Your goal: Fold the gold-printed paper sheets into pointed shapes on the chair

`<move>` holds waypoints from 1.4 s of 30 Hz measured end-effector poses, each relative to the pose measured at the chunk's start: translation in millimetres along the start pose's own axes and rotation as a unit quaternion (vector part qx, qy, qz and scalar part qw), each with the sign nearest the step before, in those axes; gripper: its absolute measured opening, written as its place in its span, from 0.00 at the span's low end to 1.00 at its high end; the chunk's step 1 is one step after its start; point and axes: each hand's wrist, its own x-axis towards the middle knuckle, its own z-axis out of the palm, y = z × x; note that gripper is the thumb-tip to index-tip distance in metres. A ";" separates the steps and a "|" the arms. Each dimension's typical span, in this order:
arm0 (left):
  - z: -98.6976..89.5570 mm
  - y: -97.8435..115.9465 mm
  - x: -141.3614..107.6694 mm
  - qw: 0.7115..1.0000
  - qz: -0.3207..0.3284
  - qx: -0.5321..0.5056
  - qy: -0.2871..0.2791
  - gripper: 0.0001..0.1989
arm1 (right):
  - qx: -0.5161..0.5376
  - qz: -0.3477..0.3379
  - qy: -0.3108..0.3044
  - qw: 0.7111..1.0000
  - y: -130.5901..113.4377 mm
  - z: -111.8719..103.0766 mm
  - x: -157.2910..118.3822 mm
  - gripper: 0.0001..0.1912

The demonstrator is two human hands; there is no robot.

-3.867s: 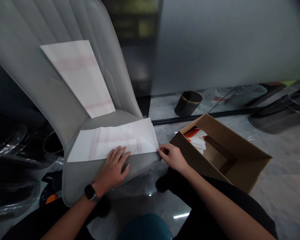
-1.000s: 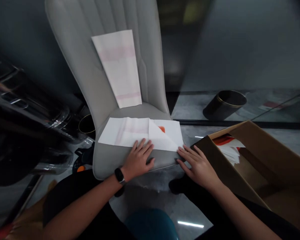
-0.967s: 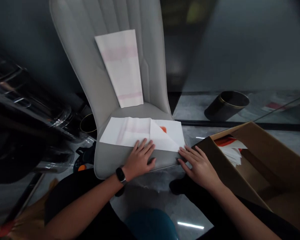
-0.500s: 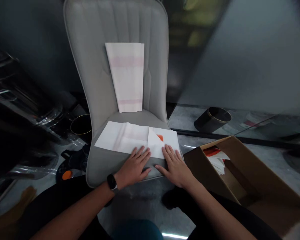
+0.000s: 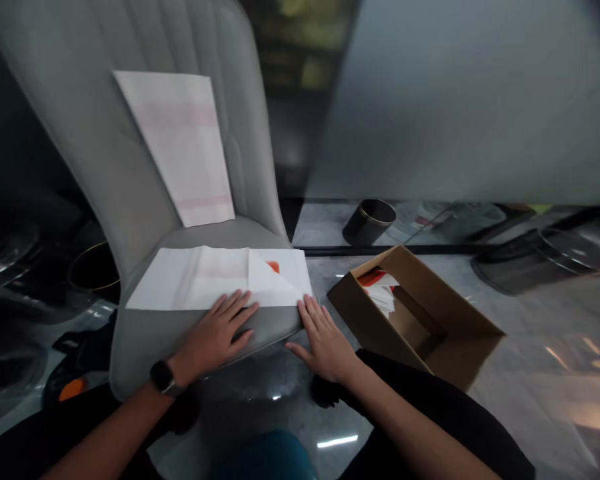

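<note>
A white folded paper sheet [image 5: 220, 280] with faint pink bands lies across the seat of a grey chair [image 5: 180, 350]. Its right part has a slanted flap, and an orange patch shows beside the flap. My left hand [image 5: 220, 333], a dark watch on its wrist, rests flat with fingertips on the paper's near edge. At the paper's near right corner, my right hand [image 5: 327, 340] lies with fingers stretched out. Neither hand grips anything. A second folded white paper [image 5: 185, 143] with pink bands leans against the chair's backrest.
An open cardboard box [image 5: 380, 327] stands on the floor to the right, with white and orange papers [image 5: 381, 293] inside. Behind it is a black bin [image 5: 367, 225] by a glass panel. Another dark bin [image 5: 97, 270] stands left of the chair.
The view has turned to the right, so the chair appears further left. My right hand has slid right along the near edge to the corner. My left hand stays near the fold.
</note>
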 end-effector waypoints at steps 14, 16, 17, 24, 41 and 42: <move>-5.6 -0.9 11.9 1.000 -0.002 0.003 -0.028 0.27 | 0.007 0.124 -0.006 0.992 52.2 -49.9 -24.7 0.43; -6.8 2.6 11.9 1.000 -0.005 0.000 -0.031 0.26 | 0.030 0.052 0.066 0.996 39.3 -54.4 -14.8 0.41; -7.6 4.5 11.5 0.999 -0.008 0.000 -0.034 0.26 | 0.041 0.013 0.083 0.996 30.5 -53.5 -8.9 0.41; -14.3 10.3 6.5 0.998 -0.025 -0.016 -0.060 0.25 | 0.040 -0.102 0.036 0.993 -10.0 -10.6 34.2 0.51; -20.5 9.9 3.5 0.995 -0.034 -0.062 -0.070 0.27 | 0.072 -0.060 -0.093 0.991 -33.1 -6.8 135.2 0.45; -21.5 10.2 3.7 0.995 -0.035 -0.064 -0.071 0.27 | 0.071 -0.055 -0.100 0.991 -35.1 -6.6 146.1 0.45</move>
